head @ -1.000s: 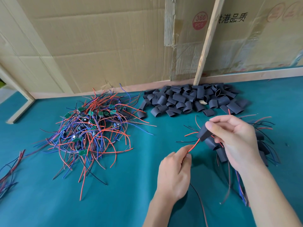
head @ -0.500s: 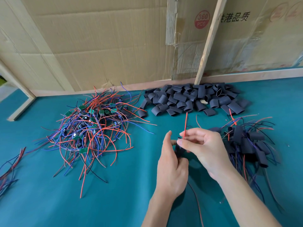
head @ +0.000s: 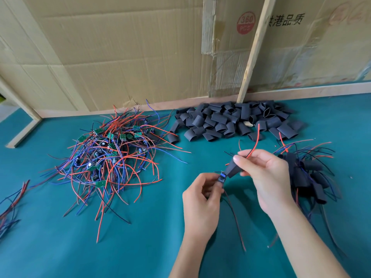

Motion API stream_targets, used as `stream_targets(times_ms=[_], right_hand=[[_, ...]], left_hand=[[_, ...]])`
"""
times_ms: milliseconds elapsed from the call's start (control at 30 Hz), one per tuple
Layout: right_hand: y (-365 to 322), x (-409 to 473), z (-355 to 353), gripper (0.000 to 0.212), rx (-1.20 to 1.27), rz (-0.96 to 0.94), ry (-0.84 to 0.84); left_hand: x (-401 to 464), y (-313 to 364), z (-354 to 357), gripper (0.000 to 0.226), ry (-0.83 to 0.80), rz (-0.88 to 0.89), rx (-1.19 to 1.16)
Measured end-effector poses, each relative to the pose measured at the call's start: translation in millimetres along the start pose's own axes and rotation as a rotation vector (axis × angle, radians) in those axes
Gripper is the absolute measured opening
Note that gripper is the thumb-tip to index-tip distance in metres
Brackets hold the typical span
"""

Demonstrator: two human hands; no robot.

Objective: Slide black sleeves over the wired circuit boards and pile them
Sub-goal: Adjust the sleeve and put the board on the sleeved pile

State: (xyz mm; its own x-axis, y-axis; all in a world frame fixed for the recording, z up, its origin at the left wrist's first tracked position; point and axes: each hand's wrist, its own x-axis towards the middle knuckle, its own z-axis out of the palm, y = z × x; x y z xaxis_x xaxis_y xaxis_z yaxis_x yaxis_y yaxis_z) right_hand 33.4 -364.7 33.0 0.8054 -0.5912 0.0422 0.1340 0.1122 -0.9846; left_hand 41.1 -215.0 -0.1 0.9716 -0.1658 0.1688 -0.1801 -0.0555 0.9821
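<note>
From the head view, my left hand (head: 202,199) pinches a small circuit board (head: 221,179) between its fingers (head: 208,180), near the middle of the green surface (head: 140,247) and lifted off it. My right hand (head: 263,173) holds a black sleeve (head: 232,169) between thumb and fingertips, its lower mouth just touching the top end of the board. A red wire (head: 255,141) runs up out of the right hand's grip and curves toward the back edge, so I judge the leads are already threaded through the sleeve. Other leads trail down from the left hand toward the near edge.

To finish this step well, I would keep the board steady and in line with the sleeve's mouth, keep the red wire taut so it guides the sleeve, and draw the sleeve down squarely until it covers the board. A corner catching on the sleeve's lip is the likely snag.

The heap of loose sleeves (head: 236,123) lies along the back edge; the tangle of bare wired boards (head: 112,155) sits left of centre; the pile of sleeved boards (head: 309,177) lies just right of my right hand, where this one should go.

Hard to make out: how far the board has entered the sleeve, since the fingers cover much of both. The board's lower end is hidden in my left hand. A few wires (head: 10,205) are cut off at the left edge.
</note>
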Motion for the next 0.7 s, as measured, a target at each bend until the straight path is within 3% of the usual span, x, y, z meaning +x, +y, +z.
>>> stream_targets(times_ms=[200, 500, 700], right_hand=[[-2.4, 0.7, -2.4, 0.014, 0.100, 0.084, -0.071], [3.6, 0.5, -0.9, 0.010, -0.133, 0.012, -0.015], [6.1, -5.8, 3.2, 0.023, -0.299, 0.019, -0.015]], left_hand=[[1.0, -1.5, -1.4, 0.020, -0.011, -0.025, -0.035], [0.6, -4.9, -0.3, 0.025, -0.006, -0.016, 0.027], [0.3, -6.3, 0.5, 0.024, 0.029, -0.024, -0.001]])
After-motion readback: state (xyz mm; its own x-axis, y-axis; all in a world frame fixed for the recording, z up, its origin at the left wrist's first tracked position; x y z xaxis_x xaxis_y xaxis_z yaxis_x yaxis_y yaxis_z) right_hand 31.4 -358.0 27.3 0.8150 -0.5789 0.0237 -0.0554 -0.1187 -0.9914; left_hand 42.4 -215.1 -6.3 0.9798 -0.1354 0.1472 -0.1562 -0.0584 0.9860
